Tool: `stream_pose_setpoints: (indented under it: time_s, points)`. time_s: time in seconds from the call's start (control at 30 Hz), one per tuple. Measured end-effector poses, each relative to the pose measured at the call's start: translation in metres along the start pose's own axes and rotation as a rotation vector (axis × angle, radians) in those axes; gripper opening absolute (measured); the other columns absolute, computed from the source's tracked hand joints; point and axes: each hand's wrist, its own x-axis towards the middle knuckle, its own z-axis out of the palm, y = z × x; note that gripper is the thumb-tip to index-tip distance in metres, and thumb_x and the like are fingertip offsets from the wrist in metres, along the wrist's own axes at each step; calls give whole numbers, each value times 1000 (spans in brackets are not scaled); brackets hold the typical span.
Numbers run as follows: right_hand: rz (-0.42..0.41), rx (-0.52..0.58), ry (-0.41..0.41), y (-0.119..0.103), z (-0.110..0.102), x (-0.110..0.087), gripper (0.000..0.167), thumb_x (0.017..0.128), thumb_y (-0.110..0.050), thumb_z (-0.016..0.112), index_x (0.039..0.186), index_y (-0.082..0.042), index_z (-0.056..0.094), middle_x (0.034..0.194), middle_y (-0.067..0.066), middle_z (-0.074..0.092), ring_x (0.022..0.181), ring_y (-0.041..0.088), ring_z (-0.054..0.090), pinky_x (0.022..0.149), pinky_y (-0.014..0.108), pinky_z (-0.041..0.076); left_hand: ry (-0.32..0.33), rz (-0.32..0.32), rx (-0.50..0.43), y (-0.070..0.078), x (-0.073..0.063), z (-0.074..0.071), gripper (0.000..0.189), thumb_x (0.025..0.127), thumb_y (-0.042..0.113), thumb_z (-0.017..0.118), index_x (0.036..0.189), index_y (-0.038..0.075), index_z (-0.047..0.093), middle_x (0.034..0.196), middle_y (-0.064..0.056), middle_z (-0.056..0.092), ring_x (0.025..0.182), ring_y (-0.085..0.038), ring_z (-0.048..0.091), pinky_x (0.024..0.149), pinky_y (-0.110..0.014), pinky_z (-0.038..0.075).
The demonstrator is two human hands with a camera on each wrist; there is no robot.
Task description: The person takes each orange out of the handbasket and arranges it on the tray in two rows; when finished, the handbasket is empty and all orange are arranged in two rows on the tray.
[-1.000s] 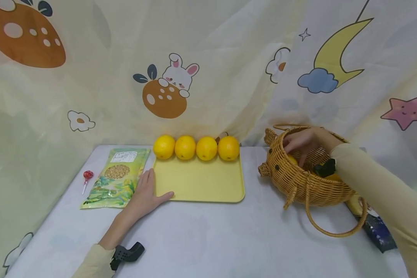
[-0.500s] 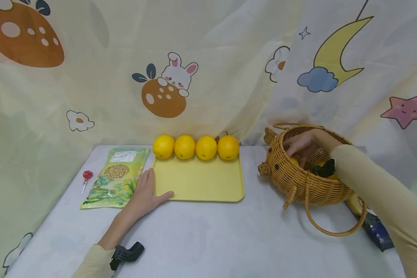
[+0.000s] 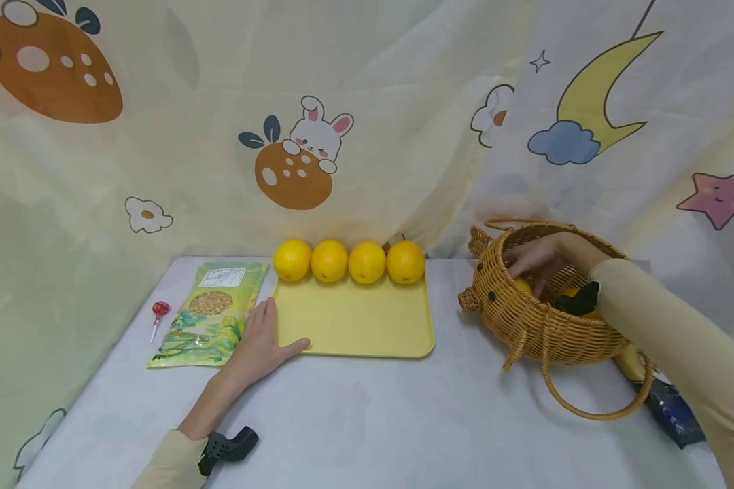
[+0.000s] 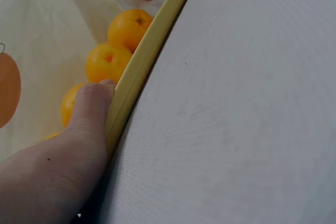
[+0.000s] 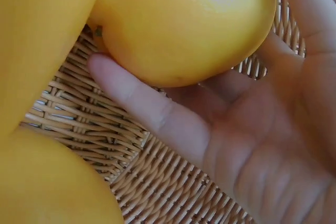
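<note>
Both my arms (image 3: 660, 333) stretch forward, well apart.
My left hand (image 3: 259, 348) has its fingers (image 3: 261, 315) extended, thumb (image 3: 295, 348) spread wide; my right hand (image 3: 541, 258) angles down, cupped in a hold.

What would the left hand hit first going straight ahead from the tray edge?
Likely the leftmost orange at the far end of the yellow tray; the left hand points roughly at it, depth unclear.

**Nursery-style setting, building type unclear**

A white tabletop (image 3: 367, 421) stands against creased, pale fabric (image 3: 404, 136) printed with a cartoon rabbit (image 3: 315, 134), a yellow moon (image 3: 581, 88) and a pink star (image 3: 718, 197). The fabric fills the background; home or studio cannot be told.
</note>
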Motion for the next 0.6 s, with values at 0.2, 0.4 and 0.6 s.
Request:
stream_pose_setpoints:
  time_s: [0.2,0.4,0.6]
  points:
    - [-15,-105,118,3,-2,-8,91,94,-33,62,154,-2,1,155,31,10,125,33,47,88,43,57,-3,2,3,0,1,1,118,81,60,67,150,-13,6,158,-32,9,146,-47,11,117,-62,18]
    - [-32,-129,154,3,-4,-18,89,94,-34,62,155,-5,3,155,30,12,119,28,53,88,43,57,7,4,5,-1,1,1,118,81,60,67,150,-13,6,157,-32,10,145,-47,13,117,-62,19]
    - [-136,-112,165,3,-4,-48,67,98,-30,54,152,-11,19,154,23,14,112,29,55,87,48,57,-3,-1,6,-2,2,2,119,80,61,67,150,-12,5,158,-32,8,146,-46,11,118,-61,17]
